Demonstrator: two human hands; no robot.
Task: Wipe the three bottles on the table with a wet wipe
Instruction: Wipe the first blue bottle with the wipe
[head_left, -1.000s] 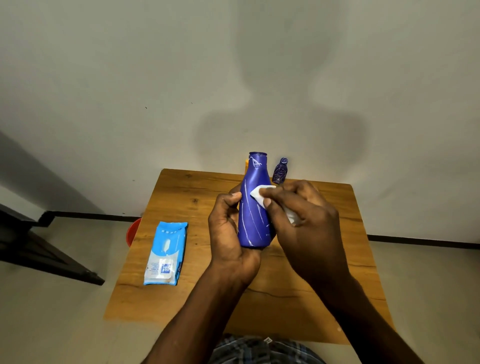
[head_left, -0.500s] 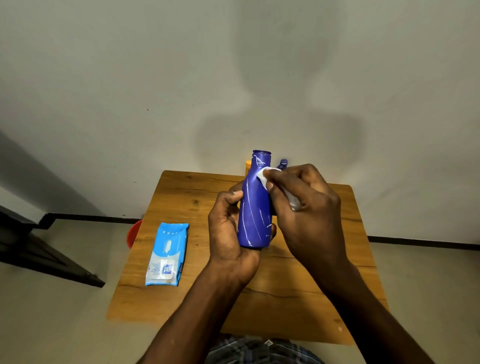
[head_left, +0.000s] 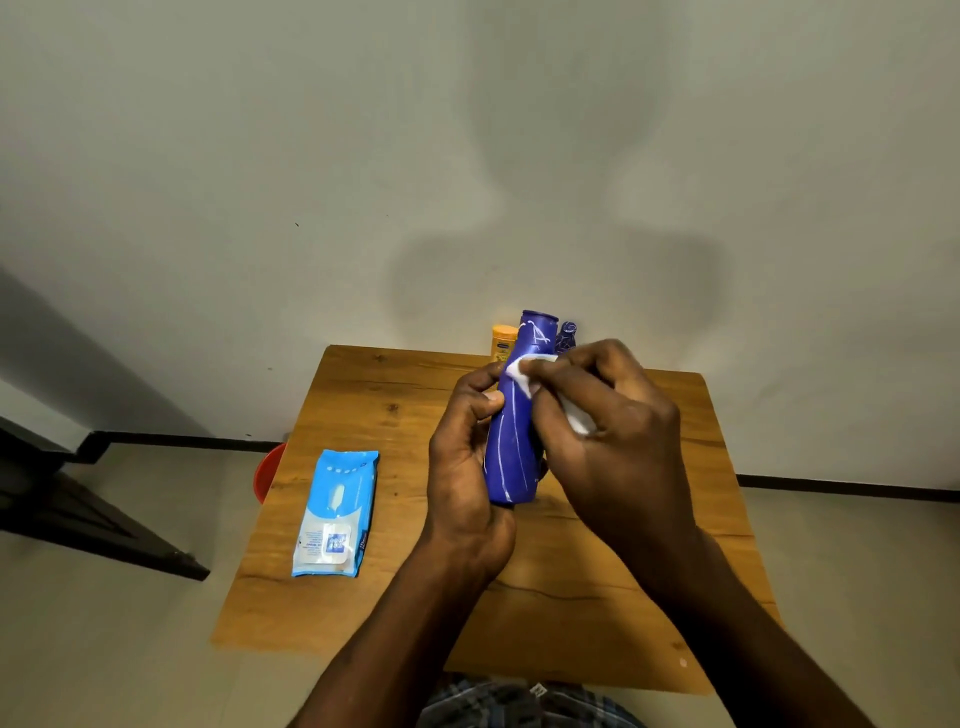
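My left hand (head_left: 462, 467) grips a tall blue bottle (head_left: 511, 447) with white streaks and holds it upright above the wooden table (head_left: 363, 603). My right hand (head_left: 608, 436) pinches a white wet wipe (head_left: 524, 375) and presses it on the bottle's upper part, just under the neck. Behind the blue bottle, at the table's far edge, stand an orange bottle (head_left: 503, 343) and a small dark purple bottle (head_left: 566, 335), both partly hidden.
A blue pack of wet wipes (head_left: 337, 512) lies flat on the left part of the table. A red round object (head_left: 267, 470) shows on the floor beyond the table's left edge. A dark piece of furniture (head_left: 78, 499) stands at far left. A wall rises close behind.
My right hand has slid the wipe up the blue bottle from mid-body to just under the neck. The left hand keeps its hold and the orange bottle now shows behind.
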